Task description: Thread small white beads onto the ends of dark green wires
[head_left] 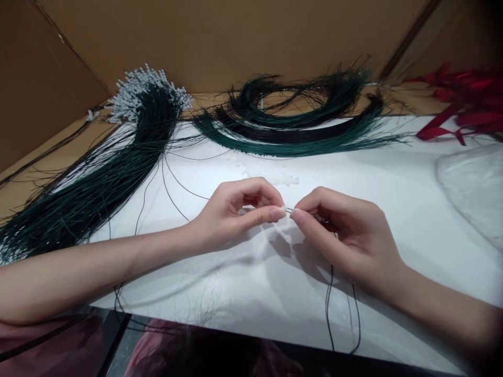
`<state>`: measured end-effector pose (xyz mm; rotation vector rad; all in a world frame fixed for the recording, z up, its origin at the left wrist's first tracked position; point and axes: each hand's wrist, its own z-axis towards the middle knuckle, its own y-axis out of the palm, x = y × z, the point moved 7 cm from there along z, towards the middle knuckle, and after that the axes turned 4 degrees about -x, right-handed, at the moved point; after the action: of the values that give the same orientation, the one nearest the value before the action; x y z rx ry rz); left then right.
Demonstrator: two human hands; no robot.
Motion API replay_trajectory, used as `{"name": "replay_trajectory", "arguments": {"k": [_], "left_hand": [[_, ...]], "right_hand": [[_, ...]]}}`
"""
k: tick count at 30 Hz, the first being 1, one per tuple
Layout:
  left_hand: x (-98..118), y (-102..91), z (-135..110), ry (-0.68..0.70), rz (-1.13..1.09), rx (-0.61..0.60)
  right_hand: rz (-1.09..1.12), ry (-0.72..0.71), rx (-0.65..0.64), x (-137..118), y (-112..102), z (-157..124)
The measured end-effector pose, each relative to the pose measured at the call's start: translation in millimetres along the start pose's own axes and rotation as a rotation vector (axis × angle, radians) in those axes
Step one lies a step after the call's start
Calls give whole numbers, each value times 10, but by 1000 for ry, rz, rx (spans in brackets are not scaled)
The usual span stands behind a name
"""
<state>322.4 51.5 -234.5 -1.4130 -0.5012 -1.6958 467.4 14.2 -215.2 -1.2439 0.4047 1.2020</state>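
Observation:
My left hand (239, 209) and my right hand (341, 233) meet fingertip to fingertip over a white sheet (393, 199). The left thumb and forefinger pinch a tiny white bead-like piece. A thin dark wire (329, 298) is pinched in the right hand, its tip poking toward the left fingers and its length trailing down off the sheet's front edge. Small white bits (271, 175) lie scattered just beyond my hands.
A bundle of dark green wires with white tips (129, 141) fans across the left. A curved coil of bare green and black wires (298, 125) lies at the back. Red leaf-like pieces (459, 107) sit at the far right, beside clear plastic (475, 188). Cardboard walls stand behind.

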Motion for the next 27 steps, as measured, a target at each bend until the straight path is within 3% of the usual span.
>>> {"name": "replay_trajectory", "arguments": {"k": [27], "left_hand": [[4, 3, 2, -9, -6, -13]], "right_hand": [[-80, -41, 6, -61, -7, 7]]}}
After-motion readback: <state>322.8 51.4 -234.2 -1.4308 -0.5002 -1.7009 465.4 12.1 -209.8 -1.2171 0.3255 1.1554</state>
